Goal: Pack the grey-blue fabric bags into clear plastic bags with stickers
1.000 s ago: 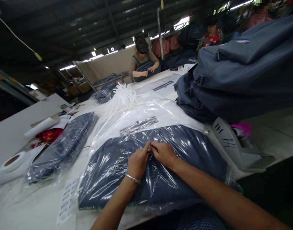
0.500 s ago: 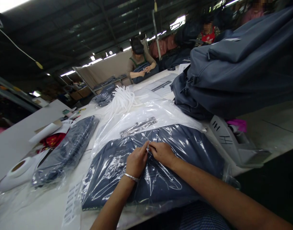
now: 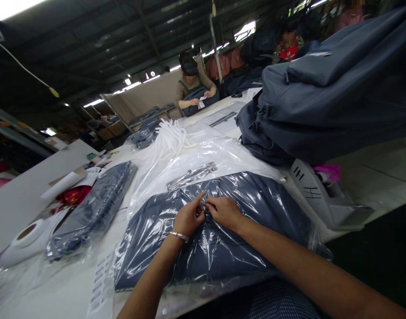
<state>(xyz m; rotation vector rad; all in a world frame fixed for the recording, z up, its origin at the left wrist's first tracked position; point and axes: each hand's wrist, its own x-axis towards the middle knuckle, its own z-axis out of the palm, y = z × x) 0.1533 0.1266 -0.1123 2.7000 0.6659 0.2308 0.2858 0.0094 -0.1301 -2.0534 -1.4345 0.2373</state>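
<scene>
A dark blue folded bag (image 3: pixel 256 199) lies in a clear plastic bag (image 3: pixel 146 254) on the table in front of me. Over its middle, my left hand (image 3: pixel 189 217) has its index finger stretched forward and the other fingers curled in, gripping the plastic. Close beside it, my right hand (image 3: pixel 225 212) is closed in a pinch on the same plastic, its fingertips nearly touching the left ones. Whatever small part sits between the fingertips is hidden. A silver bracelet (image 3: pixel 179 236) circles my left wrist.
Dark blue backpacks (image 3: pixel 322 97) are piled at right, above a grey tape dispenser (image 3: pixel 314 195). Another wrapped bag (image 3: pixel 93 208) and a white label roll (image 3: pixel 26 235) lie left. White cords (image 3: pixel 172 135) lie beyond. A co-worker (image 3: pixel 192 84) sits across the table holding a white paper.
My left hand has shifted slightly, its fingers curling more while the index points forward. My right hand stays almost in place. The co-worker's hands now show a white paper.
</scene>
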